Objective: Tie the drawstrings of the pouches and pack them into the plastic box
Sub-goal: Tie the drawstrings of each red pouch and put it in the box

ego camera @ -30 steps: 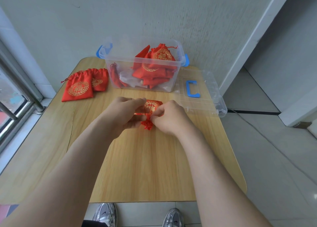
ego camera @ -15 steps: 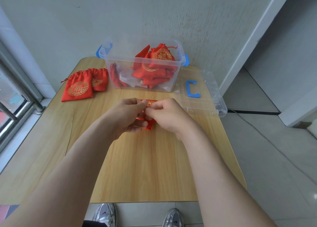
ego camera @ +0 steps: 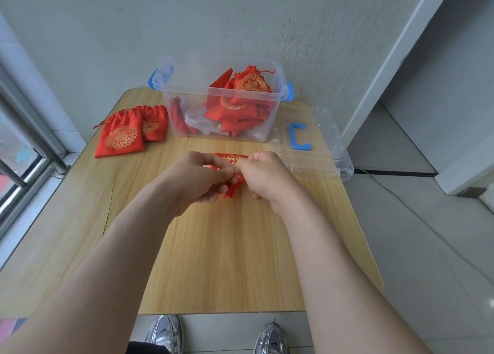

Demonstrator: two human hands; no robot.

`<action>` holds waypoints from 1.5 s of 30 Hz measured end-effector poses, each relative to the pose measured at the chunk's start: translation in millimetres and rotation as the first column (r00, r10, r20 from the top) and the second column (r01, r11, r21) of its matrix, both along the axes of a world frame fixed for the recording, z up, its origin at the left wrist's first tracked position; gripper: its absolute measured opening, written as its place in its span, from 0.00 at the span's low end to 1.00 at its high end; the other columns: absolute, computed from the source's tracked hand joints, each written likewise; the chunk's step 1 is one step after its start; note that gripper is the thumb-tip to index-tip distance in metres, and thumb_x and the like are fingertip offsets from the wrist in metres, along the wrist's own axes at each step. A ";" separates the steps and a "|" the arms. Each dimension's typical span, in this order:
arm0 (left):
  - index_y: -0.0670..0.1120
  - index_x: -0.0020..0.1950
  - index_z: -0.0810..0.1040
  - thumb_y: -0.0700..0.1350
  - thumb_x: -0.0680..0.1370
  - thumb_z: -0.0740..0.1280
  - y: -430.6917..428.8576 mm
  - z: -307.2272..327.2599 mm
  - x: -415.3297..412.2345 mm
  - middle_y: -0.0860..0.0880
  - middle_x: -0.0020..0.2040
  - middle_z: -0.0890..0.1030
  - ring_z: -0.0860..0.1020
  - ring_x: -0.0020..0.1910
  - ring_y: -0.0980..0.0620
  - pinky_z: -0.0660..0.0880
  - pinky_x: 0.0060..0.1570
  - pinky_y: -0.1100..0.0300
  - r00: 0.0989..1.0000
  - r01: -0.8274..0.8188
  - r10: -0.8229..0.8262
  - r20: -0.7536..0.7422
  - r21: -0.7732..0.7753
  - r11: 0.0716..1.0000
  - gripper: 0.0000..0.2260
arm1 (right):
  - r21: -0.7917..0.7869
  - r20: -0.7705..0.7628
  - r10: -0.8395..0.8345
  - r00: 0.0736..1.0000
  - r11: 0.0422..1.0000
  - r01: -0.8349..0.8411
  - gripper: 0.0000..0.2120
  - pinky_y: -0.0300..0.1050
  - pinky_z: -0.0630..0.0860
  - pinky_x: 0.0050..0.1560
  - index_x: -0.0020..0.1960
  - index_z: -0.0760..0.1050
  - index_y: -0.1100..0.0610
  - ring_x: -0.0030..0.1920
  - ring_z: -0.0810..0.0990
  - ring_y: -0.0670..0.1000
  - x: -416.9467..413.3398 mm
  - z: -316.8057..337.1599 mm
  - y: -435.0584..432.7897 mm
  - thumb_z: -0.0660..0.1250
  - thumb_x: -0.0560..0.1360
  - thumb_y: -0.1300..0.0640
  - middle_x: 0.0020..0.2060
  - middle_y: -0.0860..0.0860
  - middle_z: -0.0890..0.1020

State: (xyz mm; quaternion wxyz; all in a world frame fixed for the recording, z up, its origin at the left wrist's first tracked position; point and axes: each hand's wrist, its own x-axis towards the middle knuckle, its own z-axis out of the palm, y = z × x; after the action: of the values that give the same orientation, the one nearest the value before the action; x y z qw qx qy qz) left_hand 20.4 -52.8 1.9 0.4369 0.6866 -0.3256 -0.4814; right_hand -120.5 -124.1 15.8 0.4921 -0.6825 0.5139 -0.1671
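Pinching the gathered neck [ego camera: 232, 189] of a red pouch [ego camera: 230, 158], the left hand [ego camera: 197, 177] and right hand [ego camera: 263, 178] meet, fingers curled on the fabric. The pouch body lies on the table [ego camera: 227, 246] just beyond the knuckles. Farther beyond both hands stands the plastic box [ego camera: 187, 99], which holds packed pouches [ego camera: 240, 105]. Two loose pouches [ego camera: 121, 137] lie beyond the left hand. The lid [ego camera: 320, 153] lies just beside the right hand.

Pouches [ego camera: 242, 105] in box [ego camera: 187, 91], lid [ego camera: 320, 150] right.
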 end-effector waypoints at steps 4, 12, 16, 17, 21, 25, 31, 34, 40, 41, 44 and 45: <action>0.44 0.49 0.88 0.41 0.79 0.77 2.2 1.3 -2.2 0.43 0.42 0.88 0.82 0.34 0.54 0.79 0.32 0.63 0.988 0.028 -0.018 0.157 -0.060 0.998 0.02 | -0.003 -0.033 -0.012 0.999 1.000 0.012 0.07 0.44 0.68 0.34 0.43 0.72 0.56 0.31 0.70 0.54 1.1 -1.6 -1.2 0.63 0.79 0.55 0.29 0.53 0.71; 0.37 0.44 0.86 0.37 0.77 0.73 -3.1 -3.3 -3.8 0.36 0.41 0.86 0.81 0.31 0.51 0.81 0.32 0.61 0.959 -0.037 0.040 0.281 -0.016 0.999 0.04 | -0.102 -0.126 0.066 0.990 0.992 -0.080 0.14 0.50 0.81 0.50 0.55 0.81 0.63 0.49 0.82 0.56 -3.2 -9.4 -9.6 0.59 0.83 0.56 0.47 0.54 0.84; 0.38 0.43 0.87 0.38 0.75 0.74 -3.5 -5.2 -0.3 0.37 0.40 0.87 0.82 0.32 0.50 0.82 0.37 0.58 0.947 -0.022 0.019 0.321 0.006 1.000 0.04 | -0.266 -0.037 0.055 0.998 0.962 -0.062 0.08 0.42 0.73 0.39 0.50 0.81 0.51 0.46 0.82 0.49 -3.3 -8.7 -10.0 0.63 0.81 0.57 0.44 0.48 0.85; 0.38 0.43 0.87 0.38 0.75 0.74 -3.1 -6.0 0.6 0.38 0.39 0.87 0.82 0.33 0.49 0.83 0.39 0.57 0.943 -0.007 0.003 0.333 0.011 1.000 0.03 | -0.287 -0.009 0.065 0.998 0.956 -0.065 0.08 0.42 0.73 0.39 0.49 0.80 0.49 0.45 0.83 0.48 -3.2 -9.5 -10.1 0.63 0.80 0.58 0.42 0.48 0.85; 0.42 0.45 0.88 0.38 0.76 0.76 -2.4 -8.0 2.7 0.41 0.37 0.87 0.85 0.33 0.48 0.86 0.47 0.50 0.912 0.102 -0.092 0.399 -0.003 0.995 0.02 | -0.380 0.012 0.132 0.991 0.918 -0.117 0.08 0.37 0.73 0.36 0.48 0.78 0.47 0.40 0.83 0.45 -4.3 -13.5 -10.8 0.65 0.80 0.59 0.37 0.47 0.85; 0.46 0.45 0.89 0.41 0.77 0.76 -1.5 -7.5 2.4 0.45 0.36 0.87 0.86 0.35 0.47 0.86 0.48 0.48 0.871 0.197 -0.178 0.458 0.006 0.980 0.02 | -0.423 0.059 0.140 0.988 0.900 -0.102 0.06 0.30 0.72 0.35 0.48 0.78 0.47 0.39 0.82 0.41 -4.4 -14.3 -11.1 0.68 0.80 0.58 0.33 0.46 0.85; 0.45 0.46 0.89 0.44 0.78 0.76 -0.2 -4.2 3.4 0.45 0.39 0.88 0.87 0.41 0.44 0.86 0.45 0.51 0.869 0.234 -0.210 0.449 0.002 0.972 0.04 | -0.300 0.134 0.090 0.987 0.953 -0.047 0.05 0.43 0.79 0.43 0.48 0.81 0.48 0.40 0.86 0.45 -3.6 -15.1 -13.8 0.70 0.81 0.58 0.35 0.46 0.87; 0.42 0.45 0.88 0.42 0.79 0.75 -1.0 -4.1 2.6 0.46 0.38 0.88 0.84 0.36 0.51 0.81 0.35 0.60 0.900 0.187 -0.163 0.404 -0.019 0.982 0.06 | -0.215 0.256 0.047 0.966 0.976 0.009 0.06 0.49 0.83 0.49 0.52 0.81 0.48 0.43 0.88 0.48 -4.7 -13.6 -16.2 0.70 0.80 0.59 0.40 0.49 0.88; 0.40 0.48 0.87 0.43 0.82 0.72 -3.1 -7.3 5.4 0.43 0.42 0.87 0.80 0.38 0.53 0.78 0.37 0.58 0.970 0.051 -0.041 0.241 -0.035 0.998 0.07 | -0.373 0.033 0.139 0.990 0.921 -0.117 0.05 0.35 0.79 0.41 0.47 0.84 0.47 0.39 0.84 0.40 -7.2 -14.3 -11.5 0.77 0.74 0.56 0.40 0.44 0.87; 0.40 0.49 0.87 0.43 0.82 0.72 -2.6 -7.4 6.4 0.42 0.42 0.87 0.80 0.38 0.53 0.78 0.38 0.58 0.974 0.040 -0.033 0.223 -0.029 0.999 0.08 | -0.407 0.002 0.168 0.986 0.901 -0.152 0.05 0.34 0.79 0.41 0.47 0.85 0.48 0.38 0.83 0.40 -7.1 -14.8 -8.8 0.78 0.73 0.56 0.40 0.43 0.86; 0.41 0.50 0.87 0.44 0.82 0.73 -1.4 -7.1 8.6 0.39 0.44 0.87 0.80 0.39 0.53 0.77 0.38 0.58 0.981 0.031 -0.029 0.189 -0.004 1.000 0.08 | -0.491 -0.055 0.207 0.977 0.846 -0.207 0.08 0.39 0.82 0.43 0.48 0.86 0.50 0.38 0.83 0.42 -7.5 -14.9 -5.2 0.81 0.70 0.57 0.39 0.43 0.85; 0.41 0.49 0.88 0.45 0.82 0.73 -1.0 -7.1 9.1 0.39 0.44 0.87 0.80 0.39 0.52 0.76 0.39 0.57 0.982 0.031 -0.031 0.186 0.001 1.000 0.08 | -0.508 -0.072 0.210 0.975 0.834 -0.217 0.09 0.42 0.83 0.44 0.48 0.86 0.50 0.38 0.83 0.42 -7.5 -15.2 -5.7 0.82 0.70 0.58 0.39 0.43 0.84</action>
State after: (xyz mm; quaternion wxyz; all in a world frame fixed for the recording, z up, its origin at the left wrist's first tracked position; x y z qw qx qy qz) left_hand 29.5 -53.8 -5.2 0.3974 0.7231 -0.3761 -0.4216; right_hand -128.0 -129.7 0.6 0.3048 -0.8428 0.3748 -0.2375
